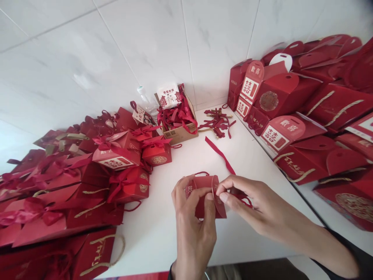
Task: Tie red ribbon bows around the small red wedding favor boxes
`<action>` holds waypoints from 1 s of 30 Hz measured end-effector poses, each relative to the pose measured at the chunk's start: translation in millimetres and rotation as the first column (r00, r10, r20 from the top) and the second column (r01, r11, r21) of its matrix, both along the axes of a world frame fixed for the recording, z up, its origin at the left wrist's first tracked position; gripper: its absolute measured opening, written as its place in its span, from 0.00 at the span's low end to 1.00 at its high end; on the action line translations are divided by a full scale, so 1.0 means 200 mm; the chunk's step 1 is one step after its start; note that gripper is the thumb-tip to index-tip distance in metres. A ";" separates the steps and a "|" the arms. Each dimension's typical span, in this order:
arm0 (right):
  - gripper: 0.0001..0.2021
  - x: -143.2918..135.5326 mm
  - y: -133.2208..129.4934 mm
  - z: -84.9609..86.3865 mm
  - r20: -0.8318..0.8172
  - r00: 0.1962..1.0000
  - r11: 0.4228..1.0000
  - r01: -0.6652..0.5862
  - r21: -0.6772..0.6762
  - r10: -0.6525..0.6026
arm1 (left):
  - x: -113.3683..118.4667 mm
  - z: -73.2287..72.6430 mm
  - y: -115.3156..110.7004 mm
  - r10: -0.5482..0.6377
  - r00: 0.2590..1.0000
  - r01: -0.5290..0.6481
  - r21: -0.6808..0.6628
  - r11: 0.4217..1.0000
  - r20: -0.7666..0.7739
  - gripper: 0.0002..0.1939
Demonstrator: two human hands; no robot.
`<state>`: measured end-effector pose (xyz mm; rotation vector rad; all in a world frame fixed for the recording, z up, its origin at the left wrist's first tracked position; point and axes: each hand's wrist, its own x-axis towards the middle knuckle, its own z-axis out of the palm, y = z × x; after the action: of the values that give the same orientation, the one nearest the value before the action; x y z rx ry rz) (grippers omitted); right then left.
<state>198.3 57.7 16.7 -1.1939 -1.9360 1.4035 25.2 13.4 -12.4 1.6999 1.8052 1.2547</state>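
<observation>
A small red paper gift box [201, 181] with gold print is between my hands, over the white table. My left hand [195, 221] grips it from the left, its fingers bent over the top and the thumb near the middle. With thumb and forefinger pinched, my right hand [259, 204] is on the box's curved right flap [218, 206]. A thin dark red cord [247, 202] shows in a loop below the right fingers. Behind the box, a loose red ribbon [218, 151] lies on the table and runs down behind the right hand.
Finished-looking red boxes with bows [125, 182] crowd the left side. At the back stand a cardboard box [182, 136] of ribbons and a pile of short tasselled ties [217, 122]. Larger red gift boxes [285, 93] are stacked at right. A tiled wall [215, 50] closes the back.
</observation>
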 end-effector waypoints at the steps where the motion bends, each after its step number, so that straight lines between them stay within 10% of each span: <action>1: 0.12 0.00 0.00 -0.01 0.000 1.000 1.000 -0.005 -0.002 0.005 | 0.00 0.00 0.00 0.001 1.000 -0.001 0.003 1.000 -0.003 0.10; 30: 0.10 -0.04 0.04 -0.05 -0.190 0.981 0.965 -0.021 -0.262 -0.030 | 0.01 -0.01 0.01 0.019 0.995 -0.015 -0.039 0.999 0.095 0.11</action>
<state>190.8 65.3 6.5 -1.1266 -1.6516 1.7474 27.1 14.5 -14.2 1.5797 1.7801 1.2773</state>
